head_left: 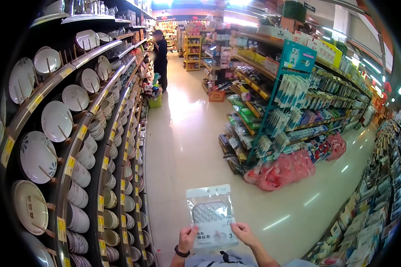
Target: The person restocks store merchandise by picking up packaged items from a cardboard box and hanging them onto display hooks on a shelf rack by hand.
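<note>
A clear and white packet [210, 213] with a grey cloth-like item inside is held upright at the bottom middle, in front of my body. My left hand [187, 238] pinches its lower left edge, and a dark beaded bracelet circles that wrist. On the packet's lower right edge, my right hand [245, 233] is closed with the thumb on the front. The fingers behind the packet are hidden. Printed characters and a number 3 show on the packet's front.
Shelves of plates and bowls [81, 173] line the left side. A person [161, 60] in dark clothes stands farther up the aisle [178, 147]. To the right are a rack of hanging packets [289, 95], pink bags [285, 171] on the floor and more goods [365, 213].
</note>
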`<action>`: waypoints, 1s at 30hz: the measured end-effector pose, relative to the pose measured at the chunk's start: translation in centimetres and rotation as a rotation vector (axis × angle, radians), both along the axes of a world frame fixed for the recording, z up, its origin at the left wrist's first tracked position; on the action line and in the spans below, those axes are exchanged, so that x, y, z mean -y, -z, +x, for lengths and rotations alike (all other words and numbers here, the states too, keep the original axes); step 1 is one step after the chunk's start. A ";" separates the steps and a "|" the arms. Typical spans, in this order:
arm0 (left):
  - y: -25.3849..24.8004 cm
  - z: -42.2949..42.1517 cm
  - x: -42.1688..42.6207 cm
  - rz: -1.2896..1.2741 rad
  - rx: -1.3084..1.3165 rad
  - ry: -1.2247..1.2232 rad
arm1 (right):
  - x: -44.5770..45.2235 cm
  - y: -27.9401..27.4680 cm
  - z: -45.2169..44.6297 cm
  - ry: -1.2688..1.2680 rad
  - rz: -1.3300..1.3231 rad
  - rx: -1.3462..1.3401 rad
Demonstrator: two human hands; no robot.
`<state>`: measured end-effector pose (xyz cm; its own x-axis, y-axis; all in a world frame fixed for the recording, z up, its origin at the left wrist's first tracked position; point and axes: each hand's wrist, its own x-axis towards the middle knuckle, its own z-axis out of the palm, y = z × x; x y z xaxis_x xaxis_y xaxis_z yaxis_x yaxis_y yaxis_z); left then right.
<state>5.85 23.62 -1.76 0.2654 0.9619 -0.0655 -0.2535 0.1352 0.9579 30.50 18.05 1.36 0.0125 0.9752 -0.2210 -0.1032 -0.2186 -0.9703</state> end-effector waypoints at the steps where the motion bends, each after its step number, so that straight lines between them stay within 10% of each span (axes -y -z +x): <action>1: 0.4 0.1 -0.7 -0.003 -0.014 0.008 | -0.9 -0.4 0.2 -0.008 0.008 0.015; 30: -2.4 30.2 -9.4 0.114 -0.173 0.485 | -1.7 2.7 26.4 0.544 0.065 -0.068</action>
<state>36.10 33.00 0.66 0.6765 0.7348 -0.0493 -0.0249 0.0898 0.9956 56.94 19.78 -1.34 0.5066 0.8435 -0.1787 -0.2473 -0.0564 -0.9673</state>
